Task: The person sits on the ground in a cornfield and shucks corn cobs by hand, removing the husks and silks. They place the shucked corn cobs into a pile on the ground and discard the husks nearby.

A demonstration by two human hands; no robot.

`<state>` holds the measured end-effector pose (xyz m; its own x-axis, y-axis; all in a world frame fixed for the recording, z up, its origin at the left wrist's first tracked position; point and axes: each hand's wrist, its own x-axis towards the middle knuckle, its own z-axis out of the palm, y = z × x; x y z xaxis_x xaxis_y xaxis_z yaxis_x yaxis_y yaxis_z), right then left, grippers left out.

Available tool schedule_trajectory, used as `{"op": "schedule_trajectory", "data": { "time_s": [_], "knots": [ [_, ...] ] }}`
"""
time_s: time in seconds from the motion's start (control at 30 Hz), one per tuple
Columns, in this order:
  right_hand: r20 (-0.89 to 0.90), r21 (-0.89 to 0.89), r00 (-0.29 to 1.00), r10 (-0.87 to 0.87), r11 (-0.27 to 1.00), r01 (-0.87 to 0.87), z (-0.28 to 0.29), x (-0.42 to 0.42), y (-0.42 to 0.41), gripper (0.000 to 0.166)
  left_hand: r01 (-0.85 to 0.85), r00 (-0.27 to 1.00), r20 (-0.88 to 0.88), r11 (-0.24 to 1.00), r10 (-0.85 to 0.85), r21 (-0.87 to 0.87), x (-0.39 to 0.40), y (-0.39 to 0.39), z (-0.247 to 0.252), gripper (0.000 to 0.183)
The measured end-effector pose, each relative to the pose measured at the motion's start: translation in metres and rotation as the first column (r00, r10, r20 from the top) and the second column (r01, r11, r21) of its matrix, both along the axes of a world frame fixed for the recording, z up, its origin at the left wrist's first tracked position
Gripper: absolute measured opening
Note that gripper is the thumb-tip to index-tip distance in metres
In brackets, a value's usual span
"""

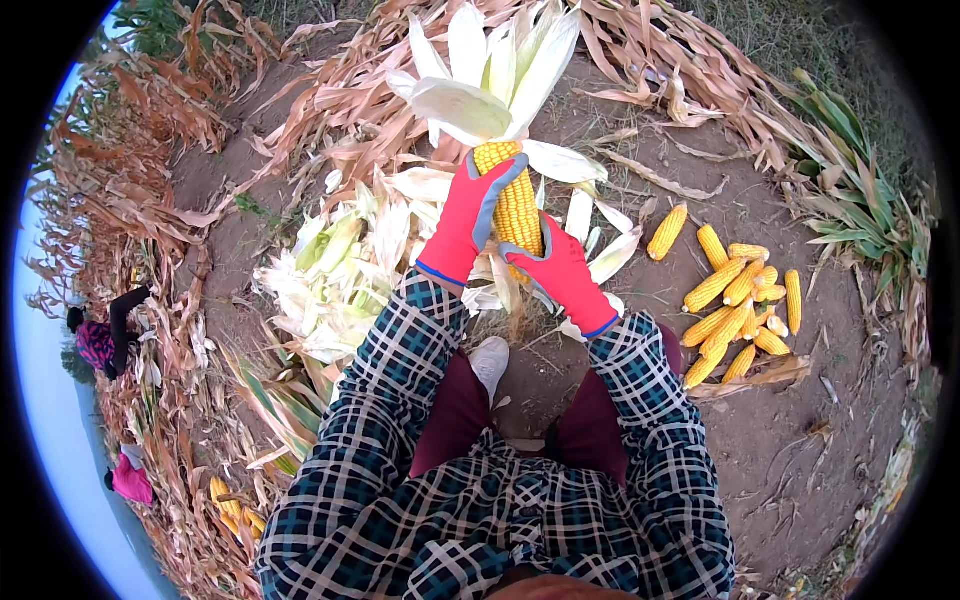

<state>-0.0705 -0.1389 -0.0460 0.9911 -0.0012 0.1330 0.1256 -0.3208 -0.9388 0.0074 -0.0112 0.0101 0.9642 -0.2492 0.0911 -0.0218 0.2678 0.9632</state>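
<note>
Both hands wear red knit gloves with grey-coated palms and fingers. They hold one yellow corn cob [517, 206] out in front of my body. My left hand [476, 202] grips the cob's upper part, near the base of its peeled-back husk. Around the lower end of the cob closes my right hand [551, 262], thumb laid across the kernels. Pale husk leaves [480, 82] fan out beyond the cob, still joined to its far end. Most of the kernels are bare; the fingers behind the cob are hidden.
A pile of husked cobs [739, 292] lies on bare soil to the right. Stripped husks [337, 262] are heaped at left. Dry corn stalks [375, 97] curve around the far side. More cobs [236, 510] lie lower left. Two people [97, 341] are among the stalks far left.
</note>
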Motion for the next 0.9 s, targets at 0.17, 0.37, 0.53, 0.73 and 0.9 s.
{"op": "schedule_trajectory", "data": {
  "time_s": [0.17,0.37,0.53,0.73,0.9],
  "knots": [
    [0.232,-0.302,0.964,-0.129,0.933,0.197,-0.008,-0.002,0.007,0.076,-0.088,0.996,0.034,0.996,0.088,0.008,-0.006,-0.004,0.008,0.045],
    [0.404,-0.011,0.894,-0.194,0.976,0.217,-0.009,0.012,0.002,0.073,-0.147,0.987,0.085,0.983,0.138,0.108,-0.003,0.012,0.002,0.052],
    [0.516,0.109,0.809,-0.282,0.958,0.265,0.037,-0.003,-0.008,0.067,-0.214,0.969,0.150,0.970,0.196,0.116,0.001,0.012,-0.005,0.057],
    [0.688,-0.105,0.712,-0.137,0.953,0.285,0.056,0.001,0.004,0.075,-0.223,0.953,0.239,0.963,0.184,0.148,-0.004,-0.005,-0.004,0.063],
    [0.606,-0.140,0.784,-0.138,0.951,0.276,0.062,0.027,-0.007,0.065,-0.229,0.937,0.317,0.944,0.147,0.240,-0.009,-0.012,-0.004,0.067]
  ]
}}
